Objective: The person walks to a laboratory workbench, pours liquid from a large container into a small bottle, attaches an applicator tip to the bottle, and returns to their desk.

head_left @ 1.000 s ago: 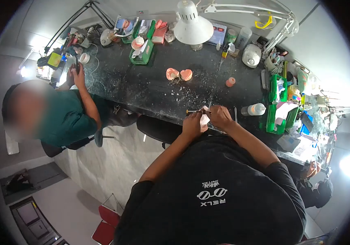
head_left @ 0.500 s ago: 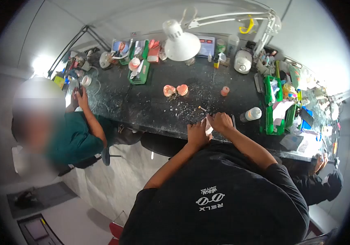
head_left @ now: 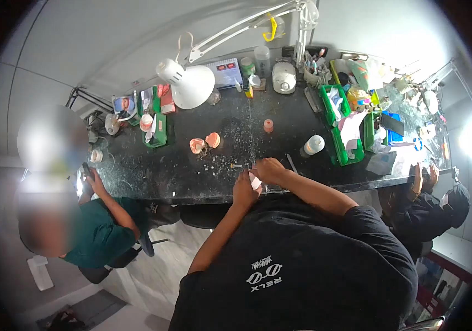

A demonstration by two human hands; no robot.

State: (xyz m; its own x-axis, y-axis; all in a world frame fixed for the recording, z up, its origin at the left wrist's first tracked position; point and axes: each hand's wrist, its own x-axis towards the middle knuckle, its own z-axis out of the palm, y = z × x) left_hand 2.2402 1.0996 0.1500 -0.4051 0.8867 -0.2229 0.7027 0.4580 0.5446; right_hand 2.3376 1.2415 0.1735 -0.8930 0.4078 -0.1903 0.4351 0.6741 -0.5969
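My left hand (head_left: 243,192) is wrapped round a small white-and-pink piece (head_left: 255,181) at the table's front edge; fingers hide much of it, and its kind is unclear. My right hand (head_left: 272,171) is closed beside it, gripping a slim tool (head_left: 238,165) whose brass-coloured end points left; its other end is hidden. Pale chips lie scattered beyond both hands. Farther off sit two pink-and-white dental models (head_left: 197,145), close together. A thin metal blade-like tool (head_left: 291,164) rests to the right of my right hand.
A clear bottle (head_left: 314,145) and a small pink jar (head_left: 268,126) stand on the dark table (head_left: 285,110). Green trays (head_left: 348,149) hold papers at right. A white lamp (head_left: 192,88) overhangs the back. Co-workers sit at left (head_left: 103,226) and right (head_left: 412,204).
The view has swung right, so the table's contents appear farther left. Both hands remain closed together at the edge, with the tool lying flatter.
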